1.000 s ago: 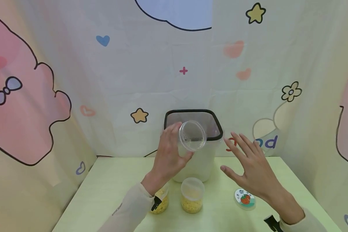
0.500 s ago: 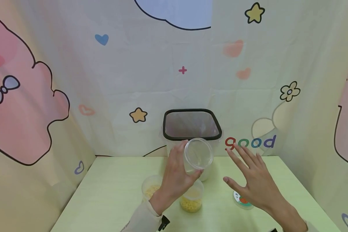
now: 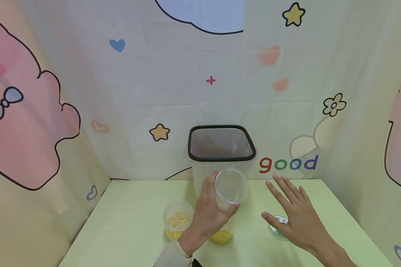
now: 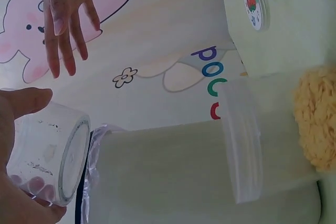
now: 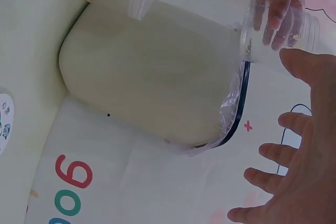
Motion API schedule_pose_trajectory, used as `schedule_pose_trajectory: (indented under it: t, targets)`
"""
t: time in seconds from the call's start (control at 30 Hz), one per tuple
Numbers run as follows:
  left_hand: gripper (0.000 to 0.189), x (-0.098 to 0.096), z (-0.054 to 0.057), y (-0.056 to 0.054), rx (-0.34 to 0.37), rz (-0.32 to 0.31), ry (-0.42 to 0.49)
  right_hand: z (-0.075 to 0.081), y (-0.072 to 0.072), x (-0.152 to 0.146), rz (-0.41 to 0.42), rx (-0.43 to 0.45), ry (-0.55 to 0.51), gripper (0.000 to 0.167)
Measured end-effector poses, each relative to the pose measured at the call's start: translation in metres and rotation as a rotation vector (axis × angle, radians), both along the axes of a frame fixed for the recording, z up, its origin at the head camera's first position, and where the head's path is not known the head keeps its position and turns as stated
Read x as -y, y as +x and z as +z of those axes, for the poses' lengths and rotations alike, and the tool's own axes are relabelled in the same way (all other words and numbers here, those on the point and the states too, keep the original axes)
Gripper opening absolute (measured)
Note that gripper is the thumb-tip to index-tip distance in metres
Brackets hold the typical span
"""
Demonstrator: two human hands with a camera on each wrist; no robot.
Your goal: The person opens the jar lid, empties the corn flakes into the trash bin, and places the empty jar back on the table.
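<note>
My left hand (image 3: 208, 211) grips a clear plastic jar (image 3: 231, 186) round its side, mouth tilted toward the head camera. A few crumbs cling inside this jar, near its base in the right wrist view. My right hand (image 3: 299, 217) hovers with straight, spread fingers over a round lid (image 3: 276, 227) with a red fruit picture, partly hiding it. On the table, one jar of yellow flakes (image 3: 178, 218) stands left of my left forearm. A second jar of yellow flakes (image 3: 222, 237) sits below the held jar, its upper part mostly hidden.
A translucent bin (image 3: 202, 174) with a black rim and a thin liner stands at the back of the pale table (image 3: 130, 218), behind the held jar. A printed curtain (image 3: 173, 81) hangs behind and at the sides.
My left hand has brought the jar down and slightly right, from in front of the bin's opening to below its rim. My right hand has lowered slightly, its fingers still spread.
</note>
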State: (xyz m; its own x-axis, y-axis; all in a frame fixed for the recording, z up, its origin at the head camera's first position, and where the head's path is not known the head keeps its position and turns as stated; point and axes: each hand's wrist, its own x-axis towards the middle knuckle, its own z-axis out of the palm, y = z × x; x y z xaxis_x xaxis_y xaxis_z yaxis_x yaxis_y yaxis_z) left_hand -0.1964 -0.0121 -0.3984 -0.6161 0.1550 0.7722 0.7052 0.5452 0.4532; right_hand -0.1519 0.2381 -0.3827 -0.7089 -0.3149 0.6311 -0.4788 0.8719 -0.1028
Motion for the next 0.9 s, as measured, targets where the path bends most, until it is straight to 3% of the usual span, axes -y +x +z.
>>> schedule_pose_trajectory:
  t: [0.23, 0.57, 0.9]
  targets:
    - [0.099, -0.016, -0.015, 0.003, 0.051, -0.050, 0.029, -0.011, 0.004, -0.008, -0.019, 0.021, 0.001, 0.083]
    - [0.101, -0.038, -0.035, 0.004, 0.110, -0.053, 0.033, -0.025, 0.008, -0.021, -0.028, 0.007, -0.007, 0.082]
    - [0.101, -0.057, -0.046, 0.008, 0.264, -0.090, 0.085, -0.039, 0.011, -0.033, -0.076, 0.046, -0.006, 0.083]
